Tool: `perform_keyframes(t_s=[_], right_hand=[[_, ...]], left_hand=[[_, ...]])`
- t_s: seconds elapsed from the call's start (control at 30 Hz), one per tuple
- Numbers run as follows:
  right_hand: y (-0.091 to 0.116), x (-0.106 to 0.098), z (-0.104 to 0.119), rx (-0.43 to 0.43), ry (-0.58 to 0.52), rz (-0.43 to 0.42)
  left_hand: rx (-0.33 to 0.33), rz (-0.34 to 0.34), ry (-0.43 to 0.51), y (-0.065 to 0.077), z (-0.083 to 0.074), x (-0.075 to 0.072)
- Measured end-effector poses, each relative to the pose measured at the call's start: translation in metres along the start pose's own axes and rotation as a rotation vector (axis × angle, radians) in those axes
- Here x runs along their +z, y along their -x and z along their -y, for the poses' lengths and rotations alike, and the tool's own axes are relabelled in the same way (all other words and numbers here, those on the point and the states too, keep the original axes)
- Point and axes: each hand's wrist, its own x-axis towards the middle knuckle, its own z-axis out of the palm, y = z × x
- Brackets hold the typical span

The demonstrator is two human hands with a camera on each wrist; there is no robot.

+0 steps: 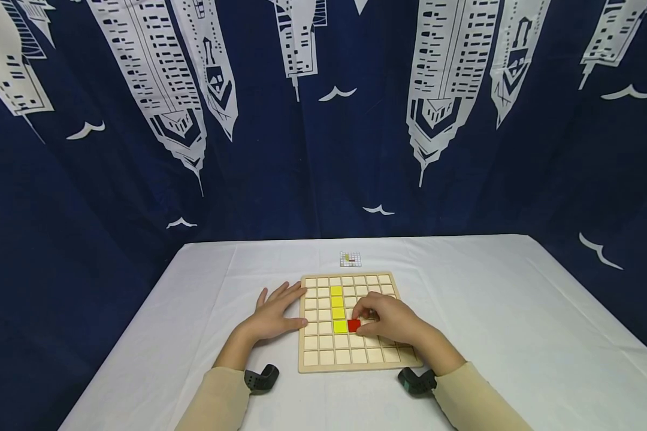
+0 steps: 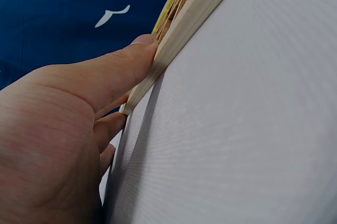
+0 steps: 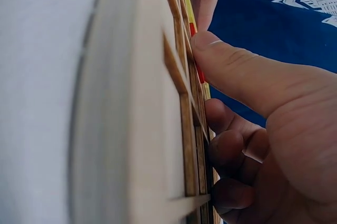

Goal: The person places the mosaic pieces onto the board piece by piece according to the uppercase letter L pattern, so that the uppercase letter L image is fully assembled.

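A wooden grid board (image 1: 360, 369) lies on the white table. A column of yellow square tiles (image 1: 338, 313) fills several of its cells. Beside the lowest yellow tile sits a red square tile (image 1: 353, 325), which my right hand (image 1: 393, 320) pinches between thumb and fingers. In the right wrist view the thumb (image 3: 226, 58) overlaps the red tile (image 3: 200, 73), with the other fingers curled low over the grid. My left hand (image 1: 274, 314) rests at the board's left edge with fingers spread; its thumb (image 2: 124, 69) touches the wooden rim (image 2: 179, 37).
Behind the board lies a small printed card (image 1: 350, 259) with a grid and coloured squares. The white tablecloth (image 1: 490, 299) extends on both sides. A dark blue curtain (image 1: 313, 161) with white building prints hangs behind the table. Each wrist wears a black device (image 1: 261, 379).
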Motion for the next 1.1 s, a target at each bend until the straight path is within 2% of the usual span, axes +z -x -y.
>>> perform_keyframes(t_s=[0.23, 0.47, 0.7, 0.83, 1.1], right_hand=[[0.000, -0.003, -0.001, -0.007, -0.031, 0.035], [0.003, -0.013, -0.004, 0.014, -0.117, 0.109], [0.009, -0.034, -0.012, 0.050, -0.142, 0.104], [0.015, -0.048, -0.018, 0.101, -0.170, 0.125], [0.027, -0.071, -0.034, 0.173, -0.128, 0.136]], left_hand=[[-0.001, -0.002, -0.002, 0.000, -0.001, 0.000], [-0.004, 0.002, -0.003, 0.000, -0.001, -0.001], [-0.013, 0.004, 0.006, 0.000, -0.002, -0.001], [-0.013, 0.007, 0.007, 0.001, -0.002, -0.001], [-0.011, 0.010, -0.002, 0.000, -0.001, 0.000]])
